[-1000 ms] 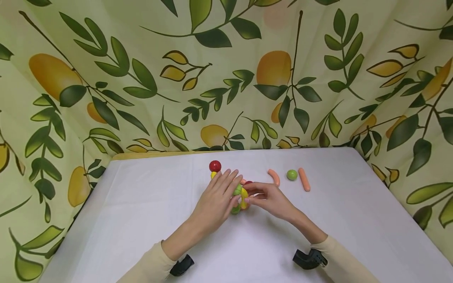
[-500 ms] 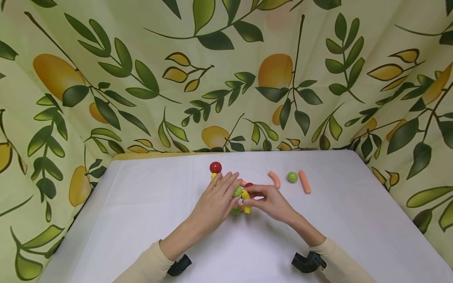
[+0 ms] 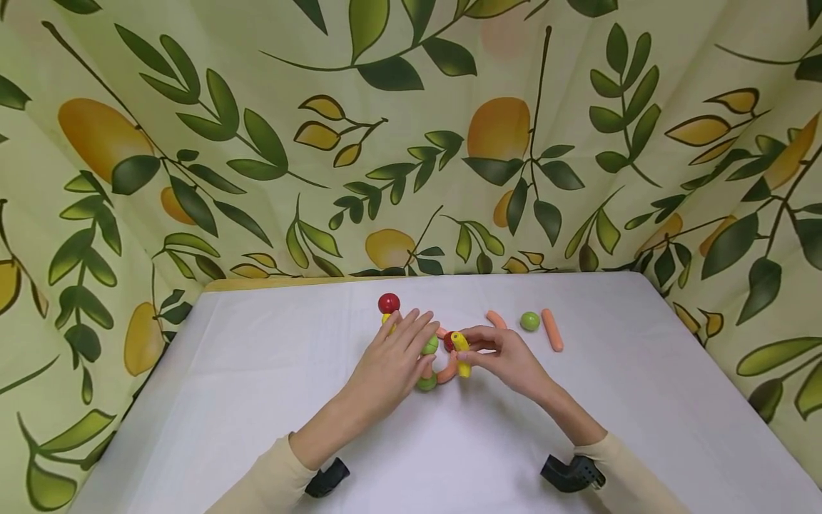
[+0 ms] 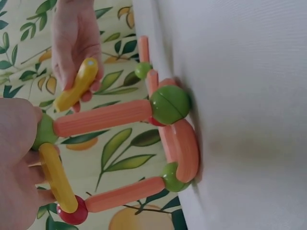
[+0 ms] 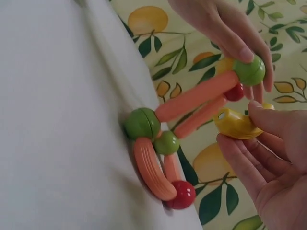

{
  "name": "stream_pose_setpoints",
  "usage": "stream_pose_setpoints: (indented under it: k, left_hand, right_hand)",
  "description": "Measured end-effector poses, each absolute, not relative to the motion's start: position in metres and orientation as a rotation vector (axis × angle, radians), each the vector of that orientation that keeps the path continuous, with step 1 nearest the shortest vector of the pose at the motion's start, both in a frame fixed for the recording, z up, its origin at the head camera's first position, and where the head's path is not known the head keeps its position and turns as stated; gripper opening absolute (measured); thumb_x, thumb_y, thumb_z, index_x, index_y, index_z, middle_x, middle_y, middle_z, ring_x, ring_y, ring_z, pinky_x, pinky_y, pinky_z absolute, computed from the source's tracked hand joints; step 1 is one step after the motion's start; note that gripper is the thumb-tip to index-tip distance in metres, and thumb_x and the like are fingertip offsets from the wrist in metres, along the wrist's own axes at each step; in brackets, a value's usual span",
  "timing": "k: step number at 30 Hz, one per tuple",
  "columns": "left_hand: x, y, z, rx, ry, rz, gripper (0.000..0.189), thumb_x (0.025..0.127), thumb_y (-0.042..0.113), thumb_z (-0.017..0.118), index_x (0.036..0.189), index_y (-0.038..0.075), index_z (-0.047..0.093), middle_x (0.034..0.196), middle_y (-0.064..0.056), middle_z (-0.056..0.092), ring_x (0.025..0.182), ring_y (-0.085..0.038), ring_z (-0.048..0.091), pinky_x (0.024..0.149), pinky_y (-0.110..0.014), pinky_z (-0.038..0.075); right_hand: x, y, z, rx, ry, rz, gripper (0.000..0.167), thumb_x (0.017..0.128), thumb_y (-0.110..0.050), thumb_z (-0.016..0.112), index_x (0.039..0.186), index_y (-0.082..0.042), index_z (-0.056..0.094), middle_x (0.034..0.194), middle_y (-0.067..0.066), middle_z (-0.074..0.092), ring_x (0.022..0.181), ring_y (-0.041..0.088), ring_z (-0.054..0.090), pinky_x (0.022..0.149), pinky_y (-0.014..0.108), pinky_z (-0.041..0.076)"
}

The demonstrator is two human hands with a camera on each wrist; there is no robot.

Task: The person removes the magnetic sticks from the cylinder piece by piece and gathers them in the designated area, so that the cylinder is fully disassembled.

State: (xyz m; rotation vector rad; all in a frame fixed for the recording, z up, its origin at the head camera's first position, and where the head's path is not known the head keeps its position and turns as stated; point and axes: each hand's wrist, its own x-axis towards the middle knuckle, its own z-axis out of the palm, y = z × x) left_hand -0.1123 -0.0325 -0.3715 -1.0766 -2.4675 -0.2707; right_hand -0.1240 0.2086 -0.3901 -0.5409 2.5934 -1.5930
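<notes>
My left hand [image 3: 392, 364] lies over the top of a standing frame of coloured rods and balls, its thumb and fingers on either side of an upper green ball [image 5: 249, 70]. A yellow curved rod [image 4: 58, 177] joins that ball to a red ball [image 4: 73, 211]. Straight orange rods [image 5: 196, 96] run down to green balls at the base, where a curved orange rod [image 5: 152, 168] leads to another red ball [image 5: 183, 194]. My right hand [image 3: 507, 357] pinches a separate yellow curved rod [image 5: 236, 124] between thumb and fingers, just right of the frame. A round silvery spot shows on its end.
On the white-covered table [image 3: 257, 400], to the right behind my right hand, lie a curved orange rod [image 3: 496, 318], a green ball [image 3: 529, 321] and a straight orange rod [image 3: 551, 330]. A leaf-and-fruit patterned curtain [image 3: 411, 143] hangs around the back and sides.
The right hand has drawn the yellow rod away from the upper green ball to the right, and turned it. The left hand has stayed on the frame.
</notes>
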Motion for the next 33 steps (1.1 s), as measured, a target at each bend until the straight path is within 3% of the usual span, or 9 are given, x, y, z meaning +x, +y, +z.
stream_pose_setpoints:
  k: [8, 20, 28, 33]
  left_hand:
    - [-0.115, -0.032, -0.37, -1.081, -2.472, -0.276, 0.055, 0.095, 0.027, 0.065, 0.143, 0.006, 0.047, 0.146, -0.011, 0.048, 0.138, -0.028, 0.041, 0.117, -0.046, 0.024]
    - [-0.114, -0.033, -0.371, -1.094, -2.469, -0.31, 0.055, 0.094, 0.024, 0.066, 0.144, 0.007, 0.046, 0.146, -0.01, 0.049, 0.138, -0.029, 0.041, 0.117, -0.046, 0.025]
    - [-0.115, -0.035, -0.37, -1.12, -2.478, -0.305, 0.054, 0.095, 0.023, 0.065, 0.143, 0.006, 0.047, 0.146, -0.01, 0.048, 0.139, -0.029, 0.04, 0.116, -0.047, 0.027]
    - [-0.116, -0.038, -0.371, -1.101, -2.474, -0.316, 0.054, 0.094, 0.021, 0.066, 0.142, 0.006, 0.047, 0.146, -0.009, 0.049, 0.138, -0.029, 0.041, 0.116, -0.046, 0.026]
  right_hand:
    - [-0.128, 0.235, -0.395, -0.356, 2.788, -1.478, 0.036, 0.085, -0.017, 0.078, 0.116, 0.0, 0.069, 0.103, 0.007, 0.071, 0.092, 0.02, 0.065, 0.079, 0.021, 0.054]
    - [-0.131, 0.273, -0.412, -0.085, 2.977, -1.195, 0.032, 0.084, -0.012, 0.078, 0.11, 0.005, 0.07, 0.099, 0.016, 0.07, 0.08, 0.022, 0.064, 0.059, 0.022, 0.05]
    - [-0.126, 0.285, -0.421, 0.025, 2.996, -1.05, 0.035, 0.083, -0.013, 0.078, 0.108, 0.01, 0.069, 0.085, 0.01, 0.068, 0.07, 0.019, 0.057, 0.051, 0.024, 0.045]
    - [-0.128, 0.285, -0.424, 0.053, 2.997, -1.023, 0.037, 0.082, -0.014, 0.079, 0.107, 0.01, 0.069, 0.085, 0.01, 0.067, 0.072, 0.02, 0.058, 0.052, 0.024, 0.045]
